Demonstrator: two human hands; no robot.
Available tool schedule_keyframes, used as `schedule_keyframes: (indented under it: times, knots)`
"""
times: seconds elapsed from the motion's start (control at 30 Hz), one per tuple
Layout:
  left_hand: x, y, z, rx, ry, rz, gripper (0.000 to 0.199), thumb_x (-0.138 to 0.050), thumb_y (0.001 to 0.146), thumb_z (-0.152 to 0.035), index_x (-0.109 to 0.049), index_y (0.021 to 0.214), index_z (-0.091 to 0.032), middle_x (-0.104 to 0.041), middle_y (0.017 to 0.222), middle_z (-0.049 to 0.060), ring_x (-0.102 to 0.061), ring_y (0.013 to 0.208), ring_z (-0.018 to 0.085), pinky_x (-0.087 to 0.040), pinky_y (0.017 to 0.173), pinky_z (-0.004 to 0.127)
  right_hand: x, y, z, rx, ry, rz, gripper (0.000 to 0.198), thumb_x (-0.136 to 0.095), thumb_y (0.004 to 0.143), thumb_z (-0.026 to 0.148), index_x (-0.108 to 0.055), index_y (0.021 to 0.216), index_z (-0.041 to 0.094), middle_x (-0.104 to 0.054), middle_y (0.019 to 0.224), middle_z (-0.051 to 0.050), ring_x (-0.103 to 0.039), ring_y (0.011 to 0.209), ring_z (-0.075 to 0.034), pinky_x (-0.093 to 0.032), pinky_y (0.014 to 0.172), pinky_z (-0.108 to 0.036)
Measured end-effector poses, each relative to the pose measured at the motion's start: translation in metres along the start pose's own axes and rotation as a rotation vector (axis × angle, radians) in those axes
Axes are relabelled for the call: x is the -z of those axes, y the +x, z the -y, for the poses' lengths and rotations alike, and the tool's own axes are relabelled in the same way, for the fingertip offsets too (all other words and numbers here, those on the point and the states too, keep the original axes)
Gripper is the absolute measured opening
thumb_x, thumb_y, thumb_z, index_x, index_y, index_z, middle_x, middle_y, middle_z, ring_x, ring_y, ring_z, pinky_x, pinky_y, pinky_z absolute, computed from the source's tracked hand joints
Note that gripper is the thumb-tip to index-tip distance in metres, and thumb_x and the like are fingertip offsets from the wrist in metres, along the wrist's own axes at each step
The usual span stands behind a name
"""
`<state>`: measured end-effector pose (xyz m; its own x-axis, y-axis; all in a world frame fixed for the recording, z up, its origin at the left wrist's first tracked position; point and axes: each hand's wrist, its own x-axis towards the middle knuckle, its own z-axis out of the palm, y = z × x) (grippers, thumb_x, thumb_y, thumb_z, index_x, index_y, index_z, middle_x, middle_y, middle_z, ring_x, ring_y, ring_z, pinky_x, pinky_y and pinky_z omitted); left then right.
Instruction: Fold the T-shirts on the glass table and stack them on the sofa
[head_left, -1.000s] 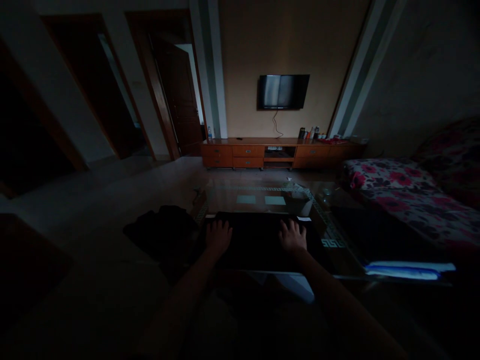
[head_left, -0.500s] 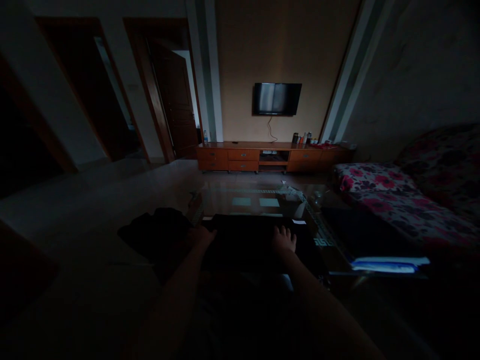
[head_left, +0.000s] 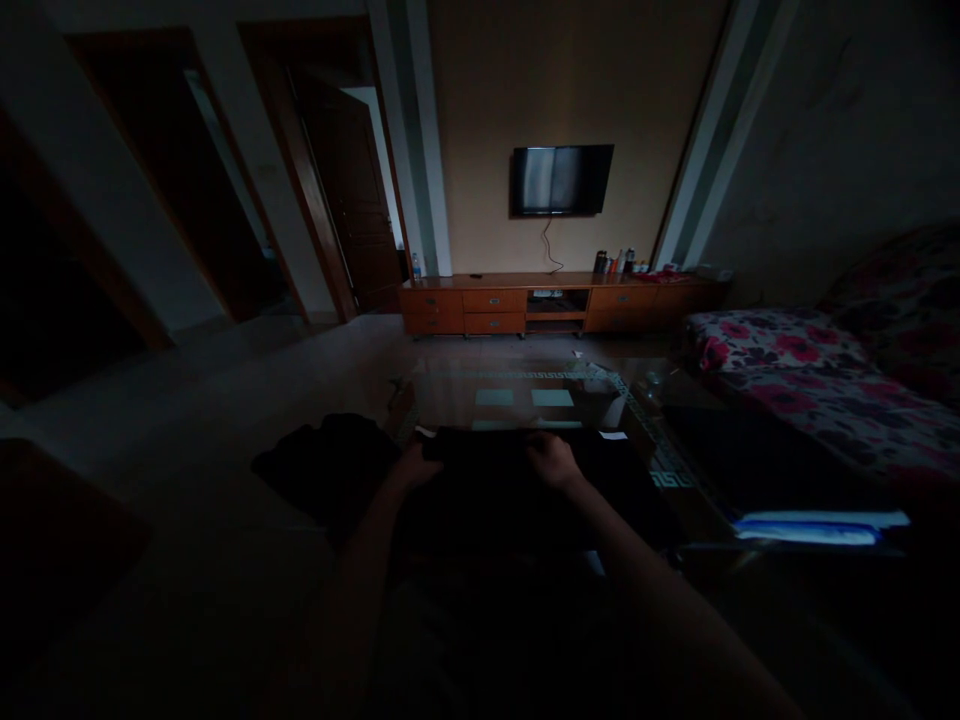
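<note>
A black garment (head_left: 487, 500), very dark and with its folds hard to make out, lies across the near end of a glass coffee table (head_left: 514, 375). My right hand (head_left: 553, 462) has its fingers curled down and pinches the cloth near its far edge. At the cloth's left side, my left hand (head_left: 418, 468) grips it with the thumb on top; most of its other fingers are lost in shadow. A small white patch (head_left: 613, 436) shows at the garment's far right corner. Another dark bundle of cloth (head_left: 326, 462) sits left of my left hand.
On the table's right side lies a dark flat pile (head_left: 780, 460) beside blue-and-white folded material (head_left: 821, 527). A flowered sofa (head_left: 817, 385) stands at the right. Beyond the table are a wooden cabinet (head_left: 495, 300) and a wall television (head_left: 562, 180).
My right hand has gone from fingers spread flat on the cloth to curled and pinching, slightly left along it. My left hand stays at the left side. The camera view has shifted slightly.
</note>
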<state>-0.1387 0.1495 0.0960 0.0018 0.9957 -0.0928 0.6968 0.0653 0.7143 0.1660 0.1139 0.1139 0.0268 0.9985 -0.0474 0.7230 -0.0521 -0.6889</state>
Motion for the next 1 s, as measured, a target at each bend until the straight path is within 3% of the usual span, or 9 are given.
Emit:
schedule_keyframes:
  times: [0.13,0.2,0.27,0.33,0.4,0.5,0.63,0.83,1.0]
  knots:
    - [0.011,-0.011,-0.03,-0.028,-0.078,0.019,0.04,-0.075,0.073,-0.019,-0.072,0.113,-0.016,-0.078,0.104,0.008,-0.074,0.095,0.026,-0.059,0.079,0.03,-0.001,-0.004,0.03,0.078,0.248,0.136,0.041,-0.053,0.097,0.042,-0.061,0.133,0.022,-0.068,0.13,-0.006,-0.065,0.115,-0.02,-0.055,0.095,-0.032]
    - [0.016,-0.023,-0.055,-0.111,-0.283,0.073,0.043,-0.074,0.081,-0.034,-0.069,0.12,-0.017,-0.075,0.115,0.01,-0.073,0.101,0.026,-0.058,0.085,0.031,0.011,-0.01,0.04,0.046,0.503,0.284,0.055,-0.05,0.096,0.06,-0.054,0.139,0.025,-0.066,0.132,-0.008,-0.068,0.109,-0.021,-0.059,0.087,-0.036]
    - [0.017,-0.037,-0.079,-0.221,-0.617,0.267,0.049,-0.056,0.095,-0.053,-0.063,0.132,-0.02,-0.07,0.129,0.013,-0.072,0.107,0.027,-0.058,0.088,0.035,0.031,-0.017,0.044,-0.008,0.785,0.46,0.071,-0.042,0.091,0.078,-0.054,0.137,0.026,-0.067,0.128,-0.009,-0.07,0.103,-0.023,-0.06,0.085,-0.041]
    - [0.008,-0.047,-0.095,-0.223,-0.836,0.396,0.052,-0.044,0.1,-0.056,-0.06,0.134,-0.02,-0.065,0.136,0.016,-0.073,0.105,0.028,-0.058,0.086,0.038,0.052,-0.023,0.042,-0.058,0.93,0.531,0.077,-0.036,0.089,0.083,-0.059,0.129,0.022,-0.072,0.115,-0.01,-0.072,0.097,-0.024,-0.06,0.085,-0.043]
    - [-0.009,-0.05,-0.097,-0.124,-0.899,0.392,0.042,-0.048,0.1,-0.048,-0.061,0.127,-0.018,-0.066,0.133,0.017,-0.075,0.095,0.025,-0.059,0.081,0.036,0.068,-0.028,0.035,-0.1,0.936,0.499,0.066,-0.046,0.089,0.075,-0.064,0.119,0.019,-0.074,0.105,-0.011,-0.073,0.095,-0.025,-0.06,0.086,-0.04]
    - [-0.043,-0.046,-0.083,0.045,-0.738,0.331,0.025,-0.059,0.094,-0.032,-0.062,0.114,-0.017,-0.072,0.115,0.012,-0.073,0.074,0.016,-0.056,0.065,0.027,0.073,-0.03,0.022,-0.109,0.857,0.393,0.043,-0.074,0.077,0.05,-0.067,0.11,0.022,-0.076,0.099,-0.008,-0.072,0.095,-0.026,-0.059,0.086,-0.037]
    - [-0.076,-0.038,-0.068,0.065,-0.527,0.322,0.021,-0.065,0.088,-0.022,-0.063,0.109,-0.018,-0.07,0.102,0.005,-0.066,0.06,0.01,-0.051,0.055,0.021,0.061,-0.023,0.002,-0.092,0.767,0.307,0.042,-0.083,0.06,0.032,-0.07,0.099,0.022,-0.078,0.094,-0.006,-0.072,0.093,-0.027,-0.058,0.086,-0.037]
    - [-0.081,-0.035,-0.078,0.048,-0.502,0.298,0.02,-0.063,0.089,-0.026,-0.063,0.107,-0.019,-0.07,0.098,0.003,-0.063,0.056,0.007,-0.05,0.055,0.02,0.052,-0.018,-0.013,-0.002,0.548,0.309,0.049,-0.086,0.063,0.035,-0.072,0.106,0.017,-0.077,0.107,-0.006,-0.07,0.097,-0.023,-0.055,0.09,-0.035]
    - [-0.078,-0.031,-0.076,0.035,-0.477,0.223,0.016,-0.057,0.093,-0.027,-0.063,0.105,-0.018,-0.07,0.099,0.004,-0.062,0.056,0.007,-0.044,0.051,0.017,0.054,-0.013,-0.011,-0.018,0.559,0.215,0.037,-0.084,0.065,0.029,-0.071,0.096,0.014,-0.077,0.094,-0.005,-0.071,0.089,-0.022,-0.056,0.086,-0.035]
